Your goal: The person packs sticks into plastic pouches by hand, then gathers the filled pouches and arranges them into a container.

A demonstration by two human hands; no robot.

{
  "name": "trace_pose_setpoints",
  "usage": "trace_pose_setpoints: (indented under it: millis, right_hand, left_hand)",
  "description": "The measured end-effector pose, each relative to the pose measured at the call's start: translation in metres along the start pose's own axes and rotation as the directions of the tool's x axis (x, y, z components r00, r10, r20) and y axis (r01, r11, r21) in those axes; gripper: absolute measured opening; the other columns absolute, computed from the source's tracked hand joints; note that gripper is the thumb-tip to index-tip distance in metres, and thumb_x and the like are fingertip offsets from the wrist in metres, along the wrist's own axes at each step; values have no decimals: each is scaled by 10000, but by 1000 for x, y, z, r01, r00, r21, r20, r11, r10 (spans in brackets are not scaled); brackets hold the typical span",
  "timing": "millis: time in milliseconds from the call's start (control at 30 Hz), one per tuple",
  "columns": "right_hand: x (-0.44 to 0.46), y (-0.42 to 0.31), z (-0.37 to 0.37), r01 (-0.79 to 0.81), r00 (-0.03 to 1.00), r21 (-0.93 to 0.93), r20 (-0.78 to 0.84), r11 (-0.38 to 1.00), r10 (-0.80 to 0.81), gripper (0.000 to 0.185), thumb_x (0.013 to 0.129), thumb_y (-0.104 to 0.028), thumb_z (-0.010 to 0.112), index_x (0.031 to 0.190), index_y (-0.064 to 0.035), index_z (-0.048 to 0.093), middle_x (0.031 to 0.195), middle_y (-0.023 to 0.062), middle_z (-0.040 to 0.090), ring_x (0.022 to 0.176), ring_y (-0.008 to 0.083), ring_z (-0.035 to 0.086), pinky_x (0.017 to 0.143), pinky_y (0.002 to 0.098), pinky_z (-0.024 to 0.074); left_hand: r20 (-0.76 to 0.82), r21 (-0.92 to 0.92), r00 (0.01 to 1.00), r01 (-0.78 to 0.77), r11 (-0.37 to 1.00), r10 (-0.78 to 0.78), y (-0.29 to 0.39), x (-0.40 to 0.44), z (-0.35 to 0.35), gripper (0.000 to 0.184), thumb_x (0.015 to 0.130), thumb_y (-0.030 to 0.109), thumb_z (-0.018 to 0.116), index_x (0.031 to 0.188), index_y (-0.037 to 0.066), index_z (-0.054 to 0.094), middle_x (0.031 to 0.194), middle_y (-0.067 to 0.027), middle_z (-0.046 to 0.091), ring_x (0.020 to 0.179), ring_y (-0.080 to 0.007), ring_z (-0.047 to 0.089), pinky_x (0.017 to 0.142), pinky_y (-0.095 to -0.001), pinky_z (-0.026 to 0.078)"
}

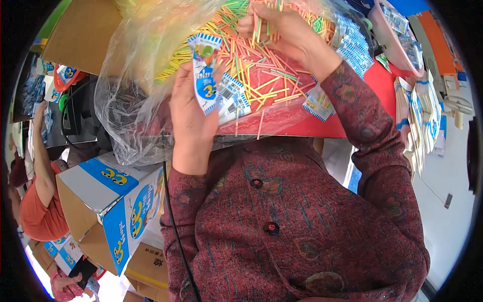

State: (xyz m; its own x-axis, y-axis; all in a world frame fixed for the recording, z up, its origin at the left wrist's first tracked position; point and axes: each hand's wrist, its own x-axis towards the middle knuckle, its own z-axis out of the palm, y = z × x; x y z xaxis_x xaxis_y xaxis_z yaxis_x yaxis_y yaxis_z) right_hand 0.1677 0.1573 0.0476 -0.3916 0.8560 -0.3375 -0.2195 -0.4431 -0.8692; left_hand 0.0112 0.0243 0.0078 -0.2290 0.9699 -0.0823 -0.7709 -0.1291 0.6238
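While the left hand [193,108] pinches a printed packet [205,70] upright at the near left edge of the pile of coloured sticks [251,75], the right hand [284,30] is closed around a few sticks [261,25] above the pile's far part. The two hands are apart. The pile, pink, yellow and green, lies loosely spread on clear plastic [131,116] over a red tabletop [380,85], which shows bare to its right. Just beside the pile's near edge, behind the left hand, are barcoded packets [233,98]; another packet [319,103] lies at its near right. Strips of joined packets [352,45] are heaped against its right side, and beyond them a pink basin [400,38] holds more. Further right of the pile, white-and-blue packaging [420,116] hangs or stands in a bunch; which, I cannot tell.

To the pile's left is a brown cardboard panel [83,35], and past that an orange-red container [68,78]. Below and left of it, in the room, stand an open printed carton [118,201] and a brown box [148,264]. Well to the pile's left, a person in an orange-red top [43,209] has one arm raised toward a dark surface [80,126].
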Motion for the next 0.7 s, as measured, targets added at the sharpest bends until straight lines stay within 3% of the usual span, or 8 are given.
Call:
trace_pose_setpoints:
  millis: [100, 200, 300, 333, 433, 533, 600, 700]
  right_hand:
    - [-4, 28, 4, 0, 997, 171, 71, 985, -12, 228, 970, -241, 514, 1002, -36, 608, 824, 101, 643, 836, 219, 639, 749, 350, 509]
    - [-20, 49, 22, 17, 985, 353, 158, 935, -77, 160, 951, -132, 538, 1070, -38, 592, 866, 61, 646, 761, 148, 649, 679, 289, 534]
    - [-38, 65, 46, 281, 957, 353, -29, 893, -289, 158, 962, -156, 534, 1042, -32, 587, 856, 30, 638, 756, 123, 622, 702, 280, 526]
    - [-38, 68, 45, 281, 957, 354, -31, 892, -290, 158, 962, -156, 534, 1042, -32, 587, 856, 30, 638, 756, 123, 622, 702, 280, 526]
    - [-40, 78, 42, 430, 898, 115, 46, 896, -437, 155, 953, -215, 552, 942, -62, 576, 749, 7, 604, 690, 49, 568, 545, 192, 455]
    - [-49, 69, 37, 342, 937, 98, 43, 935, -347, 167, 952, -223, 555, 938, -61, 595, 732, -5, 601, 663, 50, 556, 545, 191, 443]
    - [-51, 61, 30, 297, 952, 92, 44, 950, -302, 174, 952, -227, 557, 936, -60, 605, 723, -11, 599, 649, 51, 549, 544, 191, 436]
    - [-48, 52, 12, 394, 905, -118, 223, 911, -363, 158, 958, -193, 550, 977, -45, 603, 839, 14, 643, 681, 70, 580, 618, 222, 468]
  left_hand:
    - [50, -319, 991, 136, 938, -126, -14, 0, 9, 267, 954, 192, 481, 1150, 21, 540, 1189, -104, 587, 1121, -213, 550, 1012, -388, 415]
    - [97, -357, 991, 122, 926, -93, -33, 7, 17, 317, 949, 205, 463, 1202, 24, 524, 1240, -100, 559, 1169, -218, 512, 1039, -388, 376]
    - [158, -403, 985, 129, 906, -71, -37, 5, 15, 343, 947, 201, 444, 1234, 27, 514, 1264, -94, 548, 1190, -217, 496, 1053, -382, 351]
    - [191, -431, 980, 140, 892, -61, -37, 4, 14, 343, 946, 191, 434, 1239, 29, 513, 1262, -92, 550, 1187, -213, 498, 1053, -376, 346]
    - [216, -467, 975, 155, 871, -58, -38, 1, 10, 343, 950, 188, 422, 1241, 31, 513, 1257, -85, 555, 1174, -208, 506, 1038, -366, 354]
    - [215, -496, 974, 171, 851, -70, -37, -1, 14, 339, 959, 203, 418, 1236, 34, 517, 1251, -77, 558, 1154, -205, 517, 1009, -357, 378]
    - [151, -334, 982, 156, 930, -111, -27, -4, 20, 299, 972, 194, 424, 1199, 31, 528, 1185, -84, 590, 1072, -194, 563, 929, -334, 435]
    - [131, -162, 987, 113, 980, -92, -13, -3, 17, 241, 975, 171, 451, 1144, 26, 545, 1104, -88, 618, 975, -169, 595, 839, -301, 476]
